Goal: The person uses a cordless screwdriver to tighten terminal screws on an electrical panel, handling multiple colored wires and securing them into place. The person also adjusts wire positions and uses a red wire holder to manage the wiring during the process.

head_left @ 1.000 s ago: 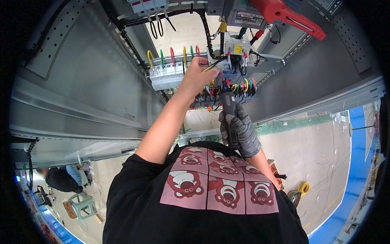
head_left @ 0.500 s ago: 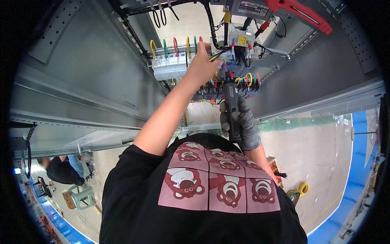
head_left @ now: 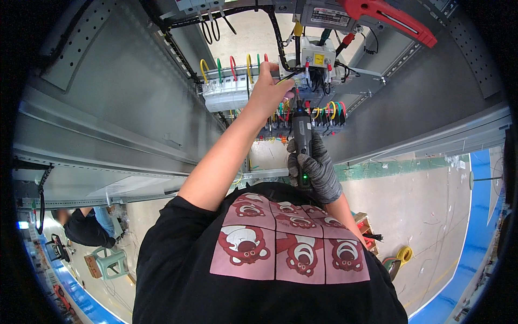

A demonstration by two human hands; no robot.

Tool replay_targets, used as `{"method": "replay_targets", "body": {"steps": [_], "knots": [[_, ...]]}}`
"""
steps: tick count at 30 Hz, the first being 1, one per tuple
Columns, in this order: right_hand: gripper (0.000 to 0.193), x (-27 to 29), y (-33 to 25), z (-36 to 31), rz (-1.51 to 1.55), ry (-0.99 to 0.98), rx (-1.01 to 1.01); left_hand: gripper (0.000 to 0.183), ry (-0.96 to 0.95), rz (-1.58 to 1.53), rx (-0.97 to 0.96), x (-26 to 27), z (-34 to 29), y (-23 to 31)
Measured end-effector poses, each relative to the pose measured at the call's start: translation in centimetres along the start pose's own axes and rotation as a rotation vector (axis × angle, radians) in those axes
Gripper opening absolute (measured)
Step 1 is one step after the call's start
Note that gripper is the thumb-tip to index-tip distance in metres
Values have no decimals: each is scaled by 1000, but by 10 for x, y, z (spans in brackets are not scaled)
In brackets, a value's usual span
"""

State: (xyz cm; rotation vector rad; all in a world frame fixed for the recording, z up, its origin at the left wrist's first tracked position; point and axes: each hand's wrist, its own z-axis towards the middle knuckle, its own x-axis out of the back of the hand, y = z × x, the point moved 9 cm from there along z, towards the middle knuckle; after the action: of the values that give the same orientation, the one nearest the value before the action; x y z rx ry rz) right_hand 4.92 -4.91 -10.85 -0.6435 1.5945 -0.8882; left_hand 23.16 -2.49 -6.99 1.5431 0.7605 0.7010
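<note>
In my gloved right hand is a black cordless electric screwdriver, its bit pointing away from me and a small green light glowing near its rear end. The bit reaches up beside the fingertips of my bare left hand. Those fingers are pinched round a thin dark wire next to a small device in the cabinet; the exact contact is partly hidden. Left of that hand sits a row of white circuit breakers with yellow, green and red wires looping above. Under the bit lies a wired terminal row.
Grey cabinet walls flank both arms. Overhead is a device with a red handle, and beside it a white block with thick cables. Behind on the left, another person bends near a green stool. A yellow coil lies right.
The screwdriver has swung slightly left and its tip has come closer to my left fingertips. Its green light now shows. My left hand has barely moved.
</note>
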Motion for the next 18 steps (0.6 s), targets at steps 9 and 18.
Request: {"method": "replay_targets", "body": {"steps": [9,18], "knots": [[63,2,0,2,22,-26,-5,38,53,-135,15,-1,1,-4],[50,-1,-2,1,-76,43,10,36,83,-189,63,0,1,-10]]}}
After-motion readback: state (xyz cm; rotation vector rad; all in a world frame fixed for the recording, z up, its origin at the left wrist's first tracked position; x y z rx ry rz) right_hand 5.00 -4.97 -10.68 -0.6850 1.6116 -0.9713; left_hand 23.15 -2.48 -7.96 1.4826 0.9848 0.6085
